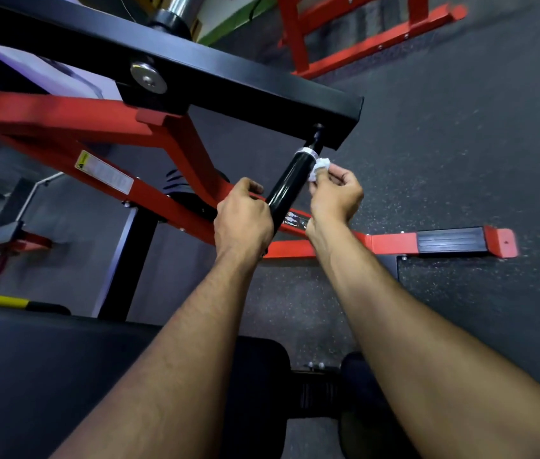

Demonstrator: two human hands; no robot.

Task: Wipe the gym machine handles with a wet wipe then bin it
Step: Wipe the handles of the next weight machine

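- Two bare forearms reach forward from the bottom of the view, over a dark padded seat (46, 376).
- The left hand (243, 217) has its grip clamped round the lower end of the black handle (290, 185).
- The right hand (336, 197) pinches a crumpled white wet wipe (320, 167) in its fingertips, just above that grip.
- The wipe touches the handle's upper right side, below its silver collar (310, 150).
- Beyond both grips runs a black beam (228, 74) over a red frame (63, 120).
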